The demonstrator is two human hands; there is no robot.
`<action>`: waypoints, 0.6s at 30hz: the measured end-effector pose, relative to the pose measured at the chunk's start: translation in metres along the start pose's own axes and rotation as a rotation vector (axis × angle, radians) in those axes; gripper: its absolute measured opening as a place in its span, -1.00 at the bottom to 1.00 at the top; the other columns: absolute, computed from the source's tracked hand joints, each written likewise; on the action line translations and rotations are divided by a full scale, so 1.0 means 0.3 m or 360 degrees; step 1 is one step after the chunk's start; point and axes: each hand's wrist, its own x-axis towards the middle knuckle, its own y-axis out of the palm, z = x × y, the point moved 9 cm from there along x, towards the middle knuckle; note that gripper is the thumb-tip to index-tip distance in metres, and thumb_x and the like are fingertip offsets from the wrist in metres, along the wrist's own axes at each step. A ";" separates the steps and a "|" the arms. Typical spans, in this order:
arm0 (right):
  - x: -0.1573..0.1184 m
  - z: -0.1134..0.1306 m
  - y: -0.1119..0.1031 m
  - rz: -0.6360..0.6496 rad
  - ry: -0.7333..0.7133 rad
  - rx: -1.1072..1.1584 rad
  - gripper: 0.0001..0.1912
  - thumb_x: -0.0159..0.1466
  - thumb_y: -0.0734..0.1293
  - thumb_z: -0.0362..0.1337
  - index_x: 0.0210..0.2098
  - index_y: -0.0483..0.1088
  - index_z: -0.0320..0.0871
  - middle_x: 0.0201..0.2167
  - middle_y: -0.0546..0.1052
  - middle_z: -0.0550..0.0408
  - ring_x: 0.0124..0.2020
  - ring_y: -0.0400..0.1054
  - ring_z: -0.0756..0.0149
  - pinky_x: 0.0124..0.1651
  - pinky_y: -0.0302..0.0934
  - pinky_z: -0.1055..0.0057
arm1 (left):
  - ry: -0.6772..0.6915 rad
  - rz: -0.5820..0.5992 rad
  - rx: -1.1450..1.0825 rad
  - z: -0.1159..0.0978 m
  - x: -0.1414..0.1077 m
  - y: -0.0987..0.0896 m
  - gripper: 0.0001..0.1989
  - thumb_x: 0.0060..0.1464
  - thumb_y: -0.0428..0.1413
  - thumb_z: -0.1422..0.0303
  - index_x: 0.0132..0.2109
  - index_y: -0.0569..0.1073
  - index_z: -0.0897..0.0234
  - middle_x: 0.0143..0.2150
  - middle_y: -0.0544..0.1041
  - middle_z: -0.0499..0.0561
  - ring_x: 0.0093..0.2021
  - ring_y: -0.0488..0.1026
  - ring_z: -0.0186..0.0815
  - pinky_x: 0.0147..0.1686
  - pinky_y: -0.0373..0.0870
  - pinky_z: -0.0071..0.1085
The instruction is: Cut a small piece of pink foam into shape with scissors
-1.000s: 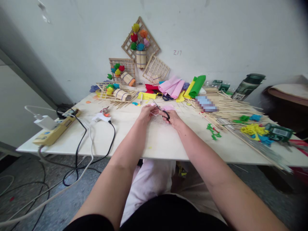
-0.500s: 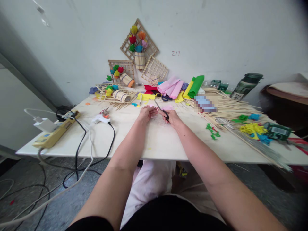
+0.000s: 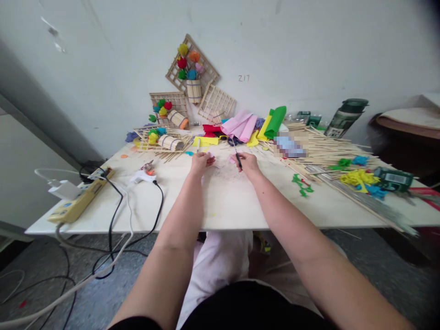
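Observation:
My left hand [image 3: 200, 163] is closed on a small pink piece [image 3: 210, 156], which looks like felt or crepe paper, just above the table. My right hand [image 3: 249, 164] grips a pair of scissors [image 3: 238, 159] by the black handle, blades pointing away from me. Beside the right fingertips shows another bit of pink material [image 3: 231, 158]; whether it is held or lies on the table I cannot tell. A gap separates the two hands. Ahead of them lie a yellow sheet [image 3: 205, 141] and folded pink sheets [image 3: 240, 125].
A white glue gun [image 3: 143, 176] and a yellow power strip [image 3: 80, 197] with trailing cords are on the left. Stick lattices with colourful flowers [image 3: 192, 64] stand against the wall. Wooden sticks [image 3: 323, 146], green scraps [image 3: 302, 184], yellow scraps [image 3: 359, 178] and a dark bottle [image 3: 346, 118] occupy the right.
My hands have drawn apart; before, they were close together with the scissors near the left fingers. The scissors now point more straight ahead. The view has shifted slightly.

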 end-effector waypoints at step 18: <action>0.027 -0.025 -0.037 -0.0070 0.0056 -0.0163 -0.70 -0.02 0.48 -0.09 -0.40 0.50 -0.18 -0.75 0.32 0.27 -0.80 0.15 0.53 -0.73 0.05 0.59 | -0.0043 -0.0367 0.1326 -0.045 0.023 -0.130 -0.67 -0.14 0.24 0.24 -0.71 0.37 0.22 -0.70 0.37 0.09 -0.34 0.48 -0.09 -0.31 0.29 -0.33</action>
